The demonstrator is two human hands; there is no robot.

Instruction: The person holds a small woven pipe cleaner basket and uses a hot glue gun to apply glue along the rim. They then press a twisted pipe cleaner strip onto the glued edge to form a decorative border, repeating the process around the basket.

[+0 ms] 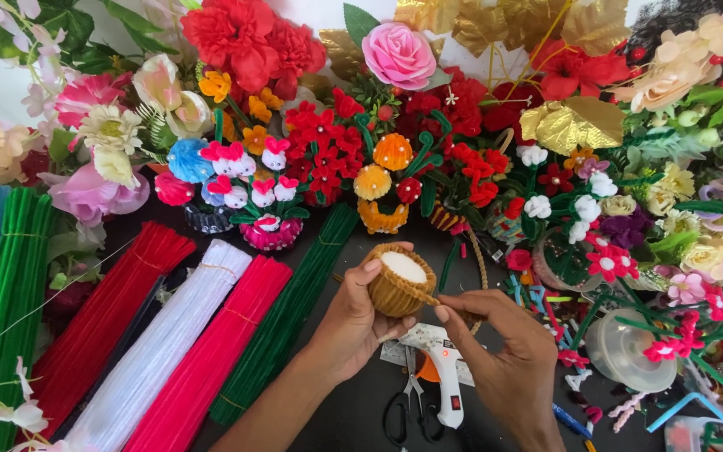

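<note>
My left hand (pixel 353 322) grips a small round pot (pixel 399 283) wrapped in mustard-yellow pipe cleaner, with a white foam top showing. It is tilted toward me. My right hand (pixel 508 343) pinches the loose end of the mustard pipe cleaner (pixel 479 268) at the pot's right rim; the strand loops up and behind the hand. Both hands hover over a dark table (pixel 361 393).
A white glue gun (pixel 448 368) and black scissors (pixel 407 410) lie under my hands. Bundles of red (pixel 110 318), white (pixel 169 343), pink (pixel 215 356) and green (pixel 290 314) pipe cleaners lie left. Small pipe-cleaner flower pots (pixel 382 188) and artificial flowers crowd the back and right.
</note>
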